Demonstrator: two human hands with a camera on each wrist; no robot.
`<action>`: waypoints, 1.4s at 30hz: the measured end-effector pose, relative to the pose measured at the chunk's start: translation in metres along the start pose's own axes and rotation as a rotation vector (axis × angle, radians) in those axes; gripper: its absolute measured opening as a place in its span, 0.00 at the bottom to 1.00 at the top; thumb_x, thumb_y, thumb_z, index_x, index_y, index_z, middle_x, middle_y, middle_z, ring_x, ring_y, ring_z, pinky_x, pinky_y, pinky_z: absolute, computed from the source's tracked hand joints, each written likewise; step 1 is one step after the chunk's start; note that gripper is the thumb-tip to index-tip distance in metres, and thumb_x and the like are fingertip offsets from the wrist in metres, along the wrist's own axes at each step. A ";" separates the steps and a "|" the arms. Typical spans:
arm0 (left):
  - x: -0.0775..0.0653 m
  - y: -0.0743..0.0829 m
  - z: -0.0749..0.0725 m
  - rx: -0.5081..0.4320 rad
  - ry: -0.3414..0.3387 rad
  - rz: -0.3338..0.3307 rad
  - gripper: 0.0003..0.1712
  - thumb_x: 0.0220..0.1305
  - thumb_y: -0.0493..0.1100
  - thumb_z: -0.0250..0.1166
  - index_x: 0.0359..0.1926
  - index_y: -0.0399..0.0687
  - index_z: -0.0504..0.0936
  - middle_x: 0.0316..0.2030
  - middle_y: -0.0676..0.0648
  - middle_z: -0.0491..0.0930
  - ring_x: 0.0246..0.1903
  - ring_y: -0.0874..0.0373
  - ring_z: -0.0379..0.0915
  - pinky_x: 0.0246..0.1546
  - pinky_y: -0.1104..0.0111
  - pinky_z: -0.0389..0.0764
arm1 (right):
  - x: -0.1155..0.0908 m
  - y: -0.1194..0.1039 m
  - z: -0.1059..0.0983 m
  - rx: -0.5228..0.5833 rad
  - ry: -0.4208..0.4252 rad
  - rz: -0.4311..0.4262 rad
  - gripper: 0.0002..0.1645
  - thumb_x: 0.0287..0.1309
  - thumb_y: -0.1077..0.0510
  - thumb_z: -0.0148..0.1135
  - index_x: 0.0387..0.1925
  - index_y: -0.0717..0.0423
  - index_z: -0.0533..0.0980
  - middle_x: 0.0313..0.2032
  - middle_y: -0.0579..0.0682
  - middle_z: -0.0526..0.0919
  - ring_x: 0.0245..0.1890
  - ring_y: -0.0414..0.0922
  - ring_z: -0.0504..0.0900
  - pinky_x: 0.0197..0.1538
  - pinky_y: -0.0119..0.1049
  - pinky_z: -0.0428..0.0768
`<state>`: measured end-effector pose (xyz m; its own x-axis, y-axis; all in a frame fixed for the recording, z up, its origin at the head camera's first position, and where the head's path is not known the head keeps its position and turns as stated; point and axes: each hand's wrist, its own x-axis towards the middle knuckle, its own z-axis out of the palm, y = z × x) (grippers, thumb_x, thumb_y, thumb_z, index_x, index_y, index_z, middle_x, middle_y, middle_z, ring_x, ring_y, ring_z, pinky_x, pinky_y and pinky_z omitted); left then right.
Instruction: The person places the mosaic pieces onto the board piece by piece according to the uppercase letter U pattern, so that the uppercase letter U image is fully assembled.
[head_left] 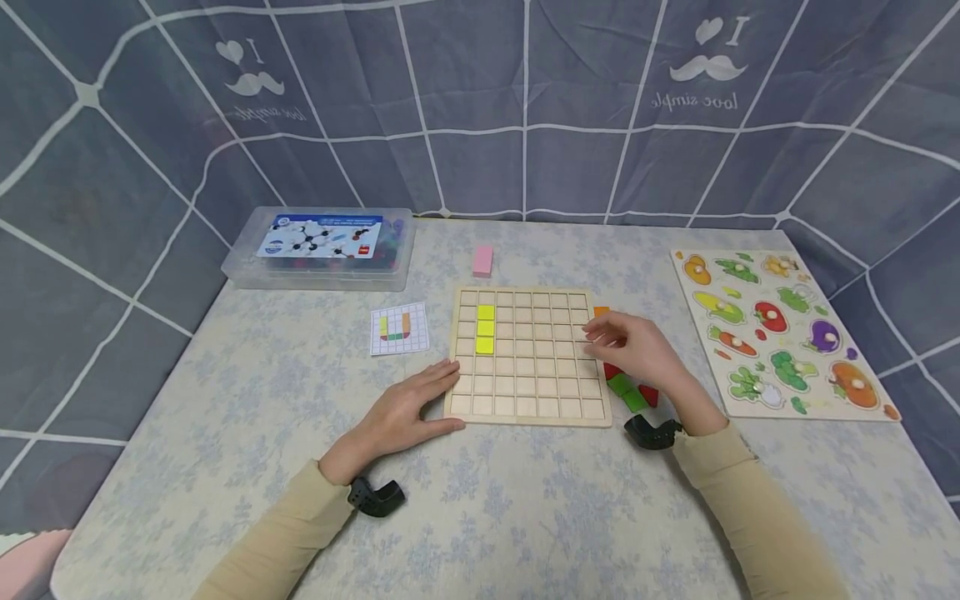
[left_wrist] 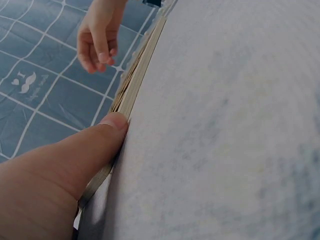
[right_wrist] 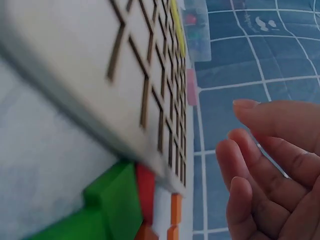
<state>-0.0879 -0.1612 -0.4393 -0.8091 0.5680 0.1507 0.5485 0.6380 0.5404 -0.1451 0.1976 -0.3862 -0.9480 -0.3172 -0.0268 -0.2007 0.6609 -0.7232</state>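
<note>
A wooden grid board (head_left: 538,387) lies flat on the table, with three yellow square blocks (head_left: 485,328) stacked in a column toward its upper left. My left hand (head_left: 405,410) rests at the board's left edge, fingers extended; in the left wrist view its thumb (left_wrist: 95,150) touches the wooden side. Over the right edge hovers my right hand (head_left: 637,348), its fingers loosely bent. The right wrist view shows nothing between those fingers (right_wrist: 280,120). Beside that edge, partly under the hand, lie green blocks (head_left: 627,393), red blocks (head_left: 649,395) and orange blocks (head_left: 602,312).
Left of the board lies a pattern card (head_left: 399,328) with a coloured figure on a grid. A pink block (head_left: 483,261) is behind the board. A clear plastic case (head_left: 322,271) stands at the back left, and a vegetable puzzle board (head_left: 757,367) lies at the right.
</note>
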 end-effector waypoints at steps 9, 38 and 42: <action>-0.001 -0.001 0.000 -0.003 -0.002 0.002 0.44 0.56 0.59 0.67 0.66 0.39 0.66 0.68 0.47 0.60 0.67 0.53 0.53 0.64 0.57 0.61 | -0.017 0.014 -0.004 -0.060 0.020 0.033 0.16 0.58 0.56 0.65 0.46 0.59 0.78 0.38 0.54 0.81 0.34 0.48 0.79 0.34 0.39 0.77; -0.001 -0.001 0.000 -0.003 0.004 0.010 0.44 0.56 0.59 0.67 0.66 0.39 0.67 0.67 0.47 0.61 0.67 0.54 0.53 0.65 0.59 0.61 | -0.025 0.033 -0.001 -0.040 0.007 0.080 0.15 0.55 0.58 0.67 0.44 0.61 0.79 0.28 0.49 0.79 0.28 0.45 0.75 0.29 0.36 0.73; -0.001 -0.001 0.000 -0.002 0.002 0.009 0.43 0.55 0.59 0.67 0.66 0.39 0.67 0.67 0.47 0.61 0.67 0.54 0.53 0.65 0.60 0.61 | -0.025 0.035 0.000 -0.042 0.003 0.073 0.15 0.54 0.59 0.68 0.43 0.61 0.79 0.27 0.49 0.78 0.27 0.45 0.74 0.27 0.36 0.73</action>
<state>-0.0874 -0.1620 -0.4402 -0.8045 0.5726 0.1576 0.5555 0.6318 0.5405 -0.1284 0.2288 -0.4113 -0.9612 -0.2651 -0.0763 -0.1410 0.7099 -0.6901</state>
